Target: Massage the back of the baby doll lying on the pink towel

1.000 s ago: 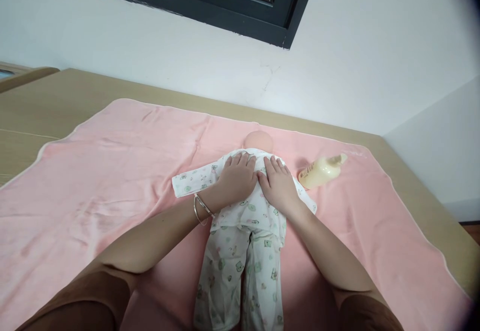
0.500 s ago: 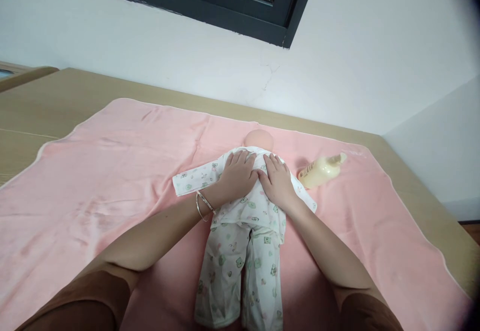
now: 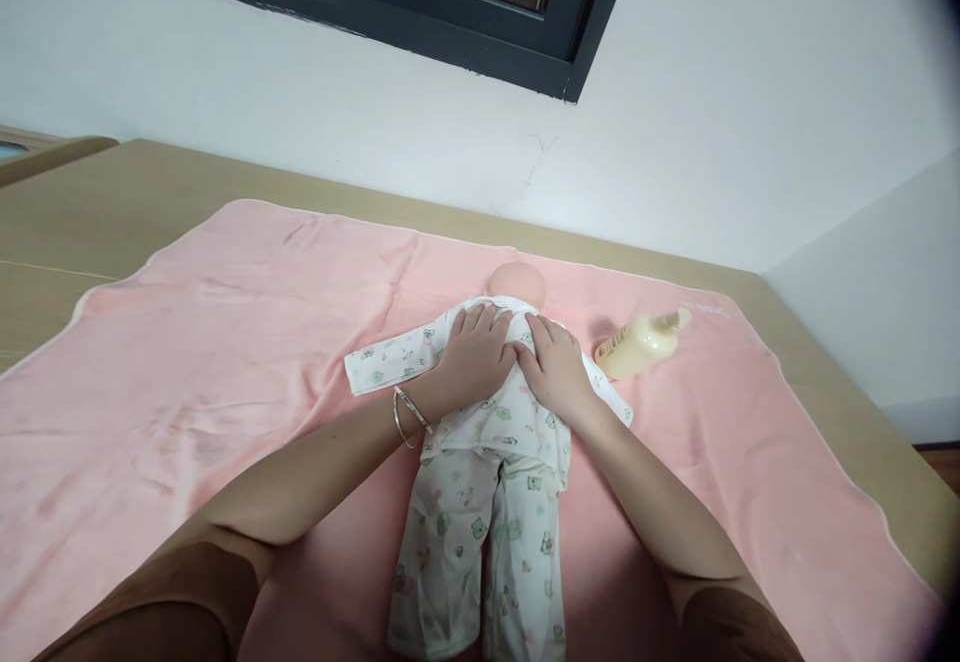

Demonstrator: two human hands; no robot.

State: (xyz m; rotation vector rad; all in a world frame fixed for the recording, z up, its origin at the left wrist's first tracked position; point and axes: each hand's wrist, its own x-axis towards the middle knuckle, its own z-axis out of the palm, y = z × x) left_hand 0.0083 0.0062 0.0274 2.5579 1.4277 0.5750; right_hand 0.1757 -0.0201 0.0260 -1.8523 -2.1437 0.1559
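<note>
A baby doll [image 3: 499,442] in a white printed top and trousers lies stretched out on a pink blanket [image 3: 247,362]. Its bare round head [image 3: 516,284] points toward the wall, and the face does not show. My left hand [image 3: 480,352] rests flat on the left side of the doll's upper body, fingers spread toward the head. On the right side of it my right hand [image 3: 556,362] lies flat too, the two thumbs close together in the middle. One printed sleeve reaches out to the left; the other is partly hidden by my right hand and forearm.
A pale yellow pump bottle [image 3: 641,344] lies on the blanket right of the doll. Beneath the blanket is a wooden table [image 3: 300,182], its back edge against a white wall [image 3: 450,132]. A dark window frame [image 3: 450,32] is above.
</note>
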